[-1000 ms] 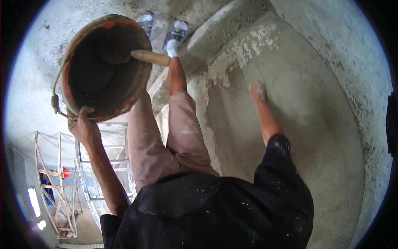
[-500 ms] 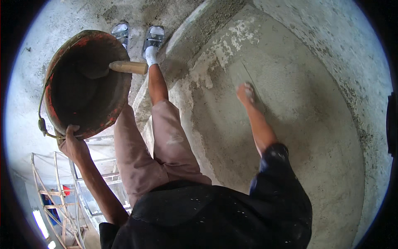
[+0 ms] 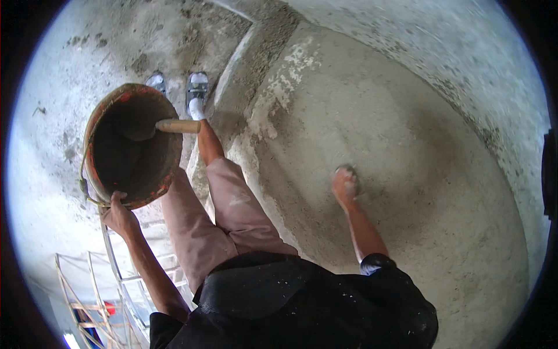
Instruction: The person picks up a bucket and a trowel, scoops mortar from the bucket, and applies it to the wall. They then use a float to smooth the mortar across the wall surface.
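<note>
My left hand (image 3: 119, 217) grips the near rim of a dark bucket (image 3: 131, 168) with red patches and a hanging handle, held tilted at left. Inside it lies grey material, and a trowel with a wooden handle (image 3: 181, 127) rests across the far right rim, its blade down in the bucket. My right hand (image 3: 344, 187) is closed on a smooth grey cement surface (image 3: 407, 139) to the right; what is under or within its fingers I cannot make out.
My sandalled feet (image 3: 196, 93) stand on rough concrete floor (image 3: 151, 35) beside a low cement ledge (image 3: 256, 52). A mottled wall (image 3: 430, 41) curves along the right. At lower left are a metal ladder (image 3: 131, 276) and wooden scaffolding (image 3: 75, 305) with red and blue items.
My right hand has moved across the cement surface, now lower in the picture. The whole view has shifted, putting feet, bucket and scaffolding lower. The bucket stays in my left hand.
</note>
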Demonstrator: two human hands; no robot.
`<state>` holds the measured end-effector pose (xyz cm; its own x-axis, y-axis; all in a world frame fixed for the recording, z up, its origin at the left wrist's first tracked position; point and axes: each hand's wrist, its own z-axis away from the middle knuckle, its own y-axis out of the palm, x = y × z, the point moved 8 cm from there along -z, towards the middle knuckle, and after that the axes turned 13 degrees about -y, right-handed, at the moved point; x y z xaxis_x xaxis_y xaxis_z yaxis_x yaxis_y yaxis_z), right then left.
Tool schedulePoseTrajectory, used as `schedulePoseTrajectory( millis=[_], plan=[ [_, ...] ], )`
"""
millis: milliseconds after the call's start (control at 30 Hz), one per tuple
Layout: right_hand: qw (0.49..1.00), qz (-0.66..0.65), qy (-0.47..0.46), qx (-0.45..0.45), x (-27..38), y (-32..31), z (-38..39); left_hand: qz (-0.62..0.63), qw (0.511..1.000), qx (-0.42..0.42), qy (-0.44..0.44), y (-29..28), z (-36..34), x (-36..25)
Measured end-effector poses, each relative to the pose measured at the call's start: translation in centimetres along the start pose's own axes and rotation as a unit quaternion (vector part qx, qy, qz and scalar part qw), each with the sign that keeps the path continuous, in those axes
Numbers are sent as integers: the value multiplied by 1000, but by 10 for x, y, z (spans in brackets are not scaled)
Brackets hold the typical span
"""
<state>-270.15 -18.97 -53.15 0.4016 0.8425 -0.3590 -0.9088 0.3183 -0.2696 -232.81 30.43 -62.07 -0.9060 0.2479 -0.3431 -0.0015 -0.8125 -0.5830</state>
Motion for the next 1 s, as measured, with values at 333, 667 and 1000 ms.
schedulePoseTrajectory(
  millis=[333,667,1000],
  plan=[
    [986,27,70,-146,-51,-81,-198,22,996,79,44,5,30,-16],
    [920,-338,146,135,50,137,-17,16,991,93,93,8,54,-39],
    [814,-474,252,-222,-27,13,-73,-29,989,111,96,25,52,-52]
  ],
)
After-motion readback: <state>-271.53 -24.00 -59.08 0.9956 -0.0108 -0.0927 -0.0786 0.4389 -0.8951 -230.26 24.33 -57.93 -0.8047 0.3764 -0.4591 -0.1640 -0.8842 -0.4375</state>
